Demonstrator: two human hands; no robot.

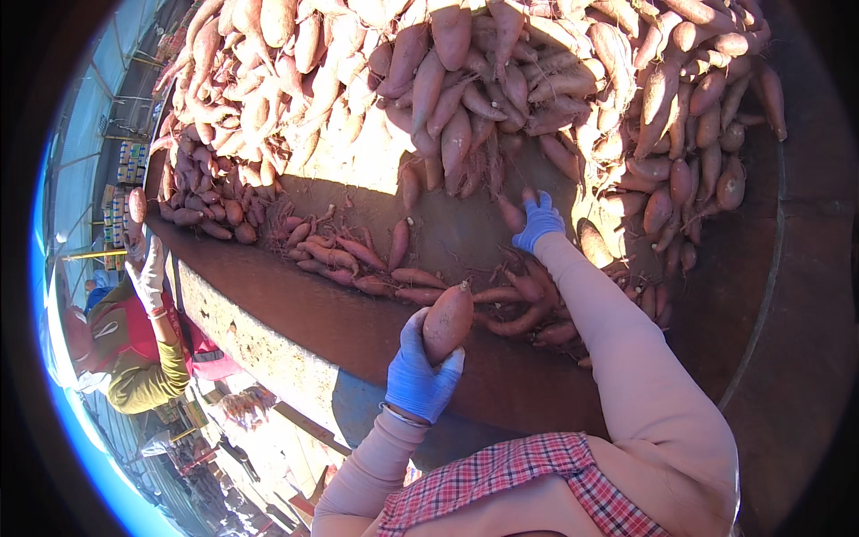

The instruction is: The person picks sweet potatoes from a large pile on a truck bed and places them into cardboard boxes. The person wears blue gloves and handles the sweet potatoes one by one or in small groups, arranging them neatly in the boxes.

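My left hand (424, 376), in a blue glove with pale fingertips, grips a plump reddish sweet potato (448, 323) by its lower part, its stem end pointing up. Farther out over the table, my right hand (541, 220) in a matching glove reaches to a small sweet potato (511, 213). Whether its fingers have closed around that root cannot be made out. Beyond both hands rises a large heap of sweet potatoes (456, 94). Thin, smaller roots (335, 255) lie in a row nearer me, and a tangled cluster (530, 299) sits below my right forearm.
The brown table (282, 268) has a worn, raised rim (255, 335) on the left. Outside it a co-worker (141, 335) in a white glove holds a sweet potato (137, 205). Stacked boxes (131, 161) stand behind. Strong sunlight washes out part of the heap.
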